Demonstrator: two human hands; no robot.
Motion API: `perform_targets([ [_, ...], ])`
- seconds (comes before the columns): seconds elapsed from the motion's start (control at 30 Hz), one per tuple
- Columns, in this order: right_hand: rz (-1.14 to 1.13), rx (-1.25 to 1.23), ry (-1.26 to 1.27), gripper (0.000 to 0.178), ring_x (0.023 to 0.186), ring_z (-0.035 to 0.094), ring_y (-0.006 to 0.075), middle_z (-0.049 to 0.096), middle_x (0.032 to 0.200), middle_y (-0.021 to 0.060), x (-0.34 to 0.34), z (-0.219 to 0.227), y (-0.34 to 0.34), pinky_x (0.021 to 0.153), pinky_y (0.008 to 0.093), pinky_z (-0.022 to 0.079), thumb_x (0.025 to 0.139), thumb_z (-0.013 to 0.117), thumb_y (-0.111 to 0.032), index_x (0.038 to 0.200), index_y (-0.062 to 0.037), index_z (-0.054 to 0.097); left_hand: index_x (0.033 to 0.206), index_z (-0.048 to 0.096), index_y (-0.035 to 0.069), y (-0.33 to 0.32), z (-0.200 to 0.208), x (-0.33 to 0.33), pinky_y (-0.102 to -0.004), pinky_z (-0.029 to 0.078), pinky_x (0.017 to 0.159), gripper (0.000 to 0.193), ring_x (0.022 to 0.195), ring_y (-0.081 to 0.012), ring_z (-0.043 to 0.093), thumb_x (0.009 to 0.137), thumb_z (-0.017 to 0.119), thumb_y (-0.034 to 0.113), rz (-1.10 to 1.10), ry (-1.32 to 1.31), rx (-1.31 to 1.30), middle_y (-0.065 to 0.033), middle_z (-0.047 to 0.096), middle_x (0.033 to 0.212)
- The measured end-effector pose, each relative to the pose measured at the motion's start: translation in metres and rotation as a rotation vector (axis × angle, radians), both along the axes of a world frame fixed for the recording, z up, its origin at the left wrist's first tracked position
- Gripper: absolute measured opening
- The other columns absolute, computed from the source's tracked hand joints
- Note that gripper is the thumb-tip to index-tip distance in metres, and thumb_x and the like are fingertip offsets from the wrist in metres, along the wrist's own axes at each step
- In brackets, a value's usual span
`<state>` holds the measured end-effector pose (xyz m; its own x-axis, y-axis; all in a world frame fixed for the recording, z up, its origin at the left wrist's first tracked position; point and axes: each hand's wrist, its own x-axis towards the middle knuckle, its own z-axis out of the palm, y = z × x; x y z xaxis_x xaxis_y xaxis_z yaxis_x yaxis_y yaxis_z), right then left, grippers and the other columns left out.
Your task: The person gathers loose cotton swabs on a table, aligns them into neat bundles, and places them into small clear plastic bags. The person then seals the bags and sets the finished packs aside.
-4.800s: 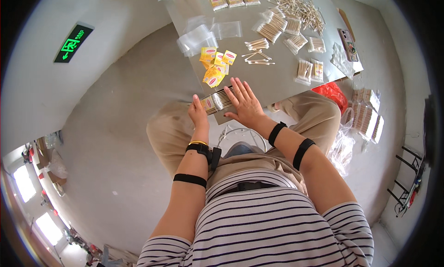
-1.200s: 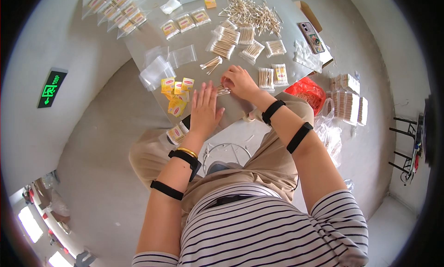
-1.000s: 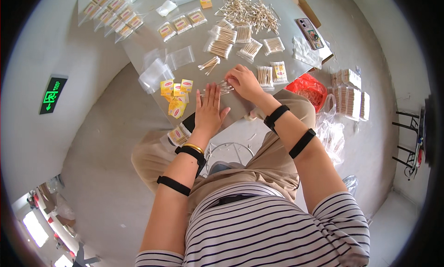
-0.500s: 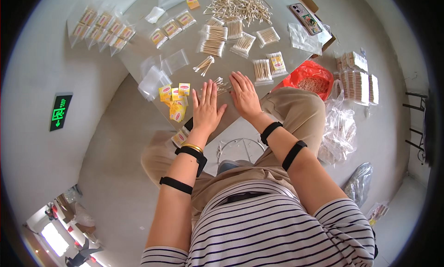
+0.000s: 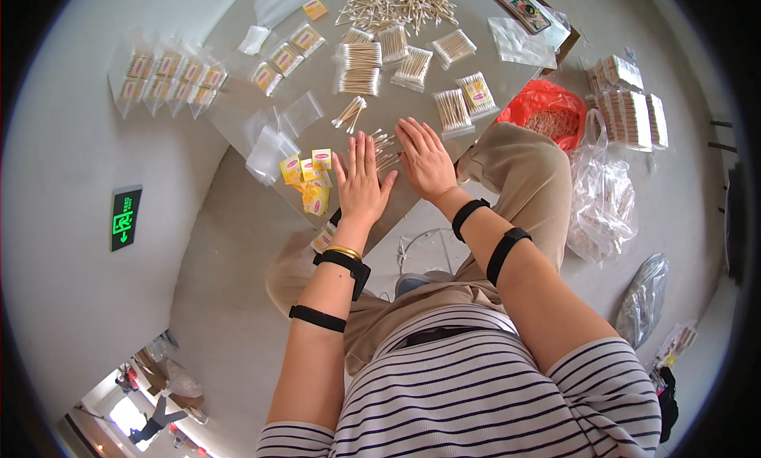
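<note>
A small batch of loose cotton swabs lies on the table near its front edge, between my two hands. My left hand rests flat on their left side, fingers stretched forward and thumb apart. My right hand lies on their right, palm down with fingers extended. Part of the batch is hidden by the fingers. Just beyond is a smaller bunch of swabs. Yellow printed cards lie left of my left hand, near empty clear bags.
A large heap of swabs and swab-filled bags cover the far table. Two packs sit beyond my right hand. A phone lies far right. A red bag and stacked packs stand on the right.
The whole view has shifted and turned slightly. My hands stay flat on both sides of the swabs, with hardly any visible movement over the table.
</note>
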<state>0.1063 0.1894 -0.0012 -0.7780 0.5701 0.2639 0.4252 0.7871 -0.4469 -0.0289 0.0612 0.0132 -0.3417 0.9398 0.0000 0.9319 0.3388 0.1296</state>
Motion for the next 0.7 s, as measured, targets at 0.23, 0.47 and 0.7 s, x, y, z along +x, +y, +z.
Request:
perform_targets([
  [0.23,-0.005,-0.009,-0.018,0.054,0.150,0.038,0.0274,0.047,0.155,0.0107,0.000,0.002,0.001,0.127,0.0440,0.028,0.100,0.057,-0.019,0.151,-0.0024,0.048,0.167,0.017,0.003,-0.009,-0.002,0.006,-0.0596,0.003,0.129,0.086,0.163,-0.0291,0.013,0.105,0.048,0.054,-0.023,-0.029,0.007,-0.0132,0.017,0.175],
  [0.47,-0.014,-0.011,0.001,0.053,0.149,0.040,0.0276,0.049,0.154,0.0108,0.000,0.004,0.001,0.127,0.0444,0.029,0.100,0.057,-0.020,0.150,-0.0022,0.050,0.167,0.016,0.003,0.005,0.000,-0.003,-0.0598,0.002,0.130,0.087,0.163,-0.0299,0.013,0.105,0.049,0.054,-0.008,0.014,-0.005,-0.0141,0.016,0.175],
  [0.7,-0.012,0.013,-0.017,0.052,0.149,0.040,0.0266,0.049,0.155,0.0103,0.000,0.005,0.000,0.128,0.0440,0.028,0.100,0.057,-0.020,0.149,-0.0020,0.051,0.167,0.017,0.004,-0.009,-0.003,0.009,-0.0608,0.003,0.129,0.086,0.162,-0.0291,0.014,0.105,0.048,0.054,-0.046,-0.033,0.010,-0.0139,0.016,0.175],
])
